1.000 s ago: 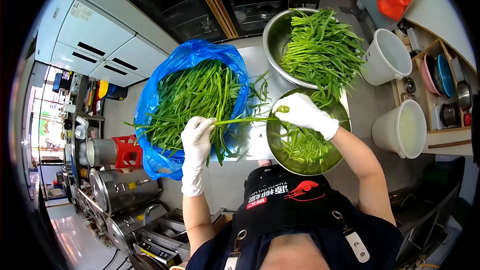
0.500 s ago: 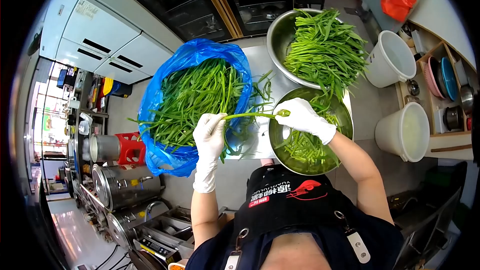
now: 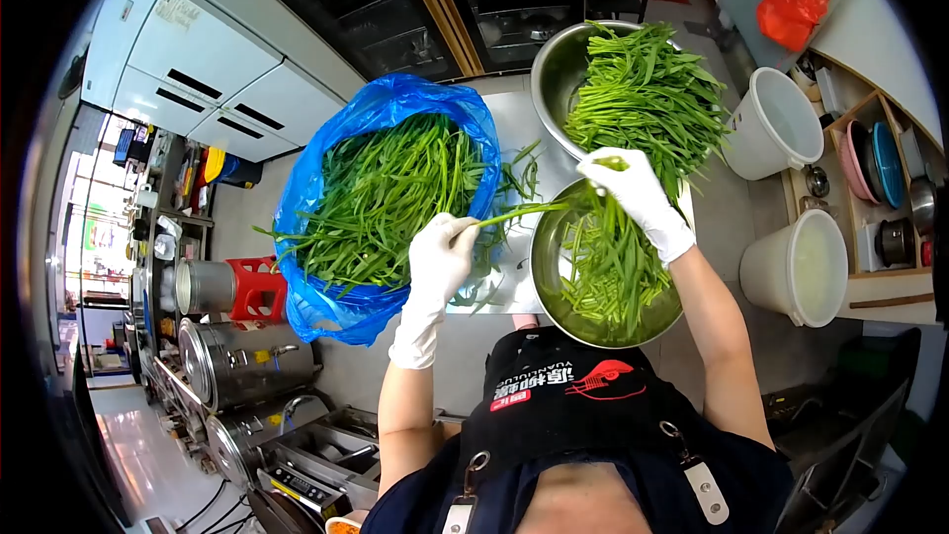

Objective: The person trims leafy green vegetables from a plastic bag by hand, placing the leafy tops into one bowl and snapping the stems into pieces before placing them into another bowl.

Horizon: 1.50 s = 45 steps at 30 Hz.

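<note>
My left hand (image 3: pixel 442 255), in a white glove, pinches one end of a green water spinach stem (image 3: pixel 519 212). The stem points right toward the near metal bowl (image 3: pixel 547 282). Above that bowl my right hand (image 3: pixel 638 200), gloved too, is closed on leafy water spinach (image 3: pixel 618 247), whose leaves hang down into the bowl. Short cut-looking stem pieces (image 3: pixel 588 287) lie inside it. Left of my left hand, a blue plastic bag (image 3: pixel 297 203) holds a heap of long water spinach (image 3: pixel 395 198). A second metal bowl (image 3: pixel 554 89) behind carries a tall pile of trimmed-looking stalks (image 3: pixel 643 89).
Bag and bowls stand on a metal table (image 3: pixel 509 114) with loose leaves (image 3: pixel 519 173) scattered between them. Two white buckets (image 3: pixel 776 124) stand to the right, near a shelf with basins. A red stool (image 3: pixel 255 289) and large steel pots (image 3: pixel 247 356) are at the left.
My right hand has moved up and right, away from my left, and leafy greens now hang beneath it. My left hand has shifted slightly right with a stem.
</note>
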Tool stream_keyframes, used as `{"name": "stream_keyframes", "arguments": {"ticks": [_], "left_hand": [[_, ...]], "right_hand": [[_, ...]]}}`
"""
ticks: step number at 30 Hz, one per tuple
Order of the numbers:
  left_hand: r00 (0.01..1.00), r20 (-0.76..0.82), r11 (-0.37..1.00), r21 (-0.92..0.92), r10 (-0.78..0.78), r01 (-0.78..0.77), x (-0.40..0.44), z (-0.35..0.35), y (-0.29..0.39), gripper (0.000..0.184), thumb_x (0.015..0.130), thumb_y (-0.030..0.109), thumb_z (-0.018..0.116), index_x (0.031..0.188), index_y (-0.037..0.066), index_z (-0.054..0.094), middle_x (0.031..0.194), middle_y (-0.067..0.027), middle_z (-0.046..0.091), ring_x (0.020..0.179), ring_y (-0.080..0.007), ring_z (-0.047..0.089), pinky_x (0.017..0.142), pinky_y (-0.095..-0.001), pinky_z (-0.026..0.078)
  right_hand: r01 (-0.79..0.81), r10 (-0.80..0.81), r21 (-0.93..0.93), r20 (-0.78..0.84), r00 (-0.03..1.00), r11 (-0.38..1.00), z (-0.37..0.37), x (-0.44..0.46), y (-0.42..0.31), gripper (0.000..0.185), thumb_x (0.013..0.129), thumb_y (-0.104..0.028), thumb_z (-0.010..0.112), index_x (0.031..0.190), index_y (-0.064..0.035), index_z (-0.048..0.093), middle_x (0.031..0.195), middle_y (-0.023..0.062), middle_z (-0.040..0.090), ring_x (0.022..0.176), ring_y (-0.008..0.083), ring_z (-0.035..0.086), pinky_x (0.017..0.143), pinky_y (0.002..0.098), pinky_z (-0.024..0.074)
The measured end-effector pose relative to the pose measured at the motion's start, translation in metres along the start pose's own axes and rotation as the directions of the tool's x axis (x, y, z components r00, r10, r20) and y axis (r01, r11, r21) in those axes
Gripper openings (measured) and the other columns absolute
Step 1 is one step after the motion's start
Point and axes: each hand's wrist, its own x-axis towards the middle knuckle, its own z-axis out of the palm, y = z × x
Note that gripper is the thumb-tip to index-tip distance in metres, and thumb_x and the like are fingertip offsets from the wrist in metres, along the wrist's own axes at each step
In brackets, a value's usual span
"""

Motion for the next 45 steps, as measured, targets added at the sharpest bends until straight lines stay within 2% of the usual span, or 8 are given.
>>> {"name": "stream_keyframes", "arguments": {"ticks": [5,13,17,23,29,35,39,45], "left_hand": [[0.847,0.318,0.709,-0.465,-0.426,0.53,0.016,0.015,0.026,0.017,0.088,0.012,0.065,0.093,-0.003,0.072,0.07,0.0013,0.06,0.062,-0.0072,0.05,0.057,-0.0234,0.04],[0.8,0.487,0.558,-0.578,-0.35,0.596,0.014,0.029,0.014,0.019,0.092,0.013,0.058,0.08,0.0,0.065,0.063,0.0033,0.049,0.054,-0.0058,0.038,0.051,-0.0216,0.029],[0.86,0.459,0.562,-0.661,-0.222,0.498,0.013,0.039,0.011,0.018,0.091,0.012,0.058,0.086,-0.004,0.064,0.065,0.0015,0.046,0.056,-0.0076,0.037,0.054,-0.0226,0.029],[0.928,0.371,0.282,-0.895,0.042,0.345,0.016,0.061,0.029,0.038,0.089,0.016,0.063,0.111,-0.014,0.056,0.073,-0.0026,0.047,0.062,-0.0103,0.038,0.059,-0.0247,0.032],[0.884,0.467,0.794,-0.538,0.0,0.284,-0.001,0.079,0.021,0.02,0.093,0.016,0.061,0.102,0.001,0.071,0.083,-0.0003,0.064,0.073,-0.0087,0.054,0.071,-0.0247,0.045],[0.743,0.651,0.85,-0.297,-0.153,0.435,-0.033,0.127,0.009,0.023,0.095,0.023,0.061,0.109,0.008,0.071,0.097,-0.005,0.072,0.086,-0.0147,0.063,0.082,-0.028,0.048],[0.801,0.57,0.797,-0.392,-0.182,0.46,-0.039,0.133,0.018,0.022,0.096,0.022,0.061,0.108,0.008,0.072,0.077,0.0072,0.06,0.066,-0.0029,0.047,0.063,-0.02,0.043],[0.82,0.558,0.862,-0.346,-0.129,0.371,-0.064,0.174,-0.005,0.022,0.094,0.023,0.062,0.107,0.008,0.072,0.094,-0.0134,0.072,0.085,-0.0198,0.068,0.078,-0.0301,0.051]], "right_hand": [[0.478,-0.439,-0.54,0.209,0.874,0.693,0.052,-0.012,-0.021,0.014,0.084,-0.021,0.067,0.09,-0.0088,0.069,0.082,0.0065,0.066,0.073,0.0242,0.065,0.066,0.0333,0.0506],[0.612,-0.535,-0.77,0.446,0.718,0.181,0.075,-0.017,0.017,0.005,0.079,-0.018,0.057,0.078,-0.014,0.059,0.073,0.0053,0.054,0.073,0.0234,0.059,0.067,0.0362,0.0471],[0.544,-0.573,-0.768,0.291,0.766,0.338,0.06,-0.024,0.001,0.01,0.074,-0.022,0.063,0.078,-0.013,0.061,0.074,0.0061,0.054,0.074,0.0245,0.059,0.067,0.0369,0.047],[0.16,-0.162,-0.043,-0.061,0.985,0.986,0.018,-0.03,-0.016,0.013,0.083,-0.011,0.07,0.093,-0.0025,0.071,0.08,0.0036,0.068,0.074,0.01,0.062,0.068,0.0257,0.0502],[0.299,-0.38,-0.327,-0.219,0.899,0.897,-0.101,-0.014,-0.12,0.013,0.085,-0.011,0.067,0.095,-0.0031,0.072,0.082,0.001,0.068,0.069,0.0074,0.058,0.063,0.024,0.0485],[0.135,-0.634,-0.988,0.057,0.771,0.076,-0.13,0.105,-0.149,0.022,0.079,-0.028,0.062,0.088,-0.0099,0.071,0.083,0.0124,0.068,0.082,0.0294,0.068,0.075,0.0403,0.0533],[-0.032,-0.149,-0.996,-0.045,0.988,0.087,-0.093,0.204,-0.079,0.02,0.074,-0.029,0.065,0.086,-0.0142,0.072,0.085,0.009,0.067,0.085,0.0284,0.064,0.078,0.039,0.0524],[0.093,-0.15,-0.962,0.056,0.987,0.257,-0.091,0.247,0.064,0.025,0.075,-0.027,0.063,0.093,-0.0127,0.073,0.099,0.0134,0.069,0.1,0.0342,0.062,0.088,0.043,0.0507]]}}
